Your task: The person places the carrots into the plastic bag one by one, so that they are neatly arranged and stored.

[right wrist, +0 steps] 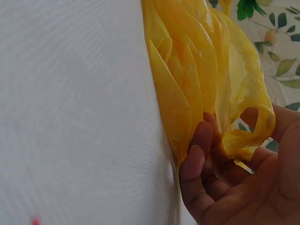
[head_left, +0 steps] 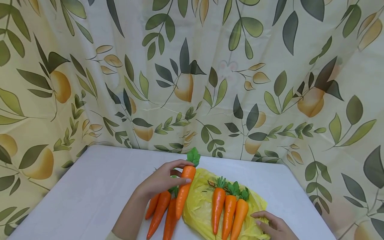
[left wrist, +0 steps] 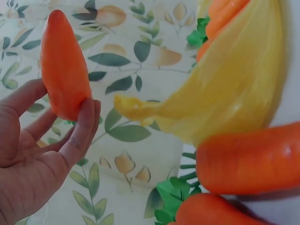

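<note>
My left hand [head_left: 160, 180] holds an imitation carrot [head_left: 183, 193] near its top between thumb and fingers, green leaf up and tip down. In the left wrist view the thumb and fingertips press on the thick end of that carrot [left wrist: 65, 70]. Below this hand lie several more carrots [head_left: 160, 208], partly hidden by it. At the right edge of a crumpled yellow plastic bag [head_left: 199, 196], my right hand [head_left: 274, 226] has its fingers curled. The right wrist view shows these fingers [right wrist: 193, 164] gripping the bag's edge beside its handle loop [right wrist: 251, 136].
Three carrots with green tops, one of them an orange carrot [head_left: 218, 210], lie side by side on top of the bag. A white table [head_left: 99, 186] carries everything. Behind it hangs a curtain [head_left: 210, 110] printed with leaves and fruit.
</note>
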### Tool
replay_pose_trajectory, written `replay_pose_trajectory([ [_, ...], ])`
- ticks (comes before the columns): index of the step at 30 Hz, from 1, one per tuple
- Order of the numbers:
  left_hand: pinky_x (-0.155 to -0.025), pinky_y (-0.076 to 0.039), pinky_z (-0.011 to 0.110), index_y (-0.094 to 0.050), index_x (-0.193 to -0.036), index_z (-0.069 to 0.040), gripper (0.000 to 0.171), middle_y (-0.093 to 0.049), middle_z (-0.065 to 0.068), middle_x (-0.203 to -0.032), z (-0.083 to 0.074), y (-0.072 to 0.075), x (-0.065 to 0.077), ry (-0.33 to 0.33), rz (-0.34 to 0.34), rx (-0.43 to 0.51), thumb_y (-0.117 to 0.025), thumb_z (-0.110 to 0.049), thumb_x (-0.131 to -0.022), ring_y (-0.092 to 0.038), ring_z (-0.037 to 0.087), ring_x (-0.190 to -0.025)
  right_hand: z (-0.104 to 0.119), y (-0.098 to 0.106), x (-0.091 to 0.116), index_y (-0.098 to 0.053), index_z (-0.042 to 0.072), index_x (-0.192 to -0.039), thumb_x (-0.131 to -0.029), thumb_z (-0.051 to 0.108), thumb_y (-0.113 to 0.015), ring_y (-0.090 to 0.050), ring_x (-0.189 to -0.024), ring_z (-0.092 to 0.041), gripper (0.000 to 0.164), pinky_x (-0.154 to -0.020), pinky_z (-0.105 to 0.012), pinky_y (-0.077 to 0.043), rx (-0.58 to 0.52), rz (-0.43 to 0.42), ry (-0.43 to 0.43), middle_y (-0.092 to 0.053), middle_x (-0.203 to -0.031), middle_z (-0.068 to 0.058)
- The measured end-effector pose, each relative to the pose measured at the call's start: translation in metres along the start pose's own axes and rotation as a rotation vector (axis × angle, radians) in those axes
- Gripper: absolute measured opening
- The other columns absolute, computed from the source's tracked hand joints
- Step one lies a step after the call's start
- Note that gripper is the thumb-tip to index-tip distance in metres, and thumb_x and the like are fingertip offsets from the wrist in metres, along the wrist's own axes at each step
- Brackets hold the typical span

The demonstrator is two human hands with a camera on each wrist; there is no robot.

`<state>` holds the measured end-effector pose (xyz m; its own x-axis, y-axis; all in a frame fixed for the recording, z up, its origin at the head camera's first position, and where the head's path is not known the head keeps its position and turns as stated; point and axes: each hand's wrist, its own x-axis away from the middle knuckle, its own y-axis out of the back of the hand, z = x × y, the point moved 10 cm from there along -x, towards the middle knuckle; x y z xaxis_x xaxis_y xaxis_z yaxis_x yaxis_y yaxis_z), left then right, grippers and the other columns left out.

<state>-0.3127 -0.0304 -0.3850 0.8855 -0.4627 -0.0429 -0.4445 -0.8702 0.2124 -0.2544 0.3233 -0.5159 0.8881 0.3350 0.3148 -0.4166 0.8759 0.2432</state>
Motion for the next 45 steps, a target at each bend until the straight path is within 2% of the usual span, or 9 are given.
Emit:
replay_pose_trajectory([
  [6, -0.089, -0.055, 0.044, -0.066, -0.136, -0.019, 0.043, -0.064, 0.000, -0.129, -0.007, -0.011, -0.006, -0.032, 0.027, 0.016, -0.078, -0.019, -0.095, -0.060, 0.026, -0.111, 0.003, -0.002, 0.001, -0.051, -0.013, -0.134, -0.107, 0.022, -0.058, -0.066, -0.081, -0.028, 0.045, -0.070, -0.032, -0.057, -0.013, 0.017, 0.001, -0.061, -0.095, -0.011],
  [13, -0.093, -0.052, 0.043, -0.064, -0.138, -0.019, 0.044, -0.063, 0.000, -0.129, -0.010, -0.022, -0.011, -0.049, 0.037, 0.021, -0.078, -0.020, -0.095, -0.058, 0.026, -0.117, 0.004, -0.003, 0.002, -0.051, -0.013, -0.135, -0.107, 0.022, -0.058, -0.067, -0.082, -0.028, 0.045, -0.071, -0.032, -0.057, -0.027, 0.026, 0.002, -0.062, -0.097, -0.011],
  [19, -0.090, -0.054, 0.040, -0.065, -0.136, -0.020, 0.044, -0.064, -0.001, -0.127, -0.010, -0.031, -0.014, -0.050, 0.040, 0.047, -0.079, -0.018, -0.094, -0.061, 0.025, -0.114, 0.005, -0.003, 0.002, -0.052, -0.012, -0.135, -0.107, 0.022, -0.057, -0.067, -0.082, -0.028, 0.044, -0.071, -0.032, -0.057, -0.023, 0.031, 0.005, -0.062, -0.098, -0.012],
  [31, -0.087, -0.056, 0.045, -0.066, -0.134, -0.021, 0.041, -0.060, 0.003, -0.127, -0.013, -0.057, -0.020, -0.043, 0.071, 0.094, -0.077, -0.014, -0.096, -0.063, 0.025, -0.108, 0.005, -0.004, 0.003, -0.052, -0.012, -0.135, -0.106, 0.023, -0.059, -0.066, -0.081, -0.027, 0.046, -0.070, -0.031, -0.056, -0.011, 0.018, -0.003, -0.062, -0.098, -0.011],
  [38, -0.084, -0.058, 0.040, -0.067, -0.133, -0.021, 0.040, -0.058, 0.003, -0.130, -0.009, -0.076, -0.024, -0.017, 0.083, 0.151, -0.074, -0.007, -0.096, -0.065, 0.022, -0.104, 0.004, -0.004, 0.004, -0.050, -0.013, -0.136, -0.107, 0.025, -0.058, -0.066, -0.080, -0.026, 0.048, -0.070, -0.029, -0.056, -0.017, 0.032, 0.007, -0.062, -0.091, -0.010],
  [45, -0.079, -0.060, 0.038, -0.066, -0.134, -0.015, 0.040, -0.058, 0.004, -0.129, -0.003, -0.090, -0.030, -0.001, 0.091, 0.182, -0.072, -0.003, -0.097, -0.065, 0.024, -0.101, 0.002, -0.003, 0.003, -0.053, -0.011, -0.134, -0.107, 0.022, -0.059, -0.066, -0.081, -0.028, 0.044, -0.070, -0.031, -0.057, -0.013, 0.012, 0.001, -0.063, -0.096, -0.011],
])
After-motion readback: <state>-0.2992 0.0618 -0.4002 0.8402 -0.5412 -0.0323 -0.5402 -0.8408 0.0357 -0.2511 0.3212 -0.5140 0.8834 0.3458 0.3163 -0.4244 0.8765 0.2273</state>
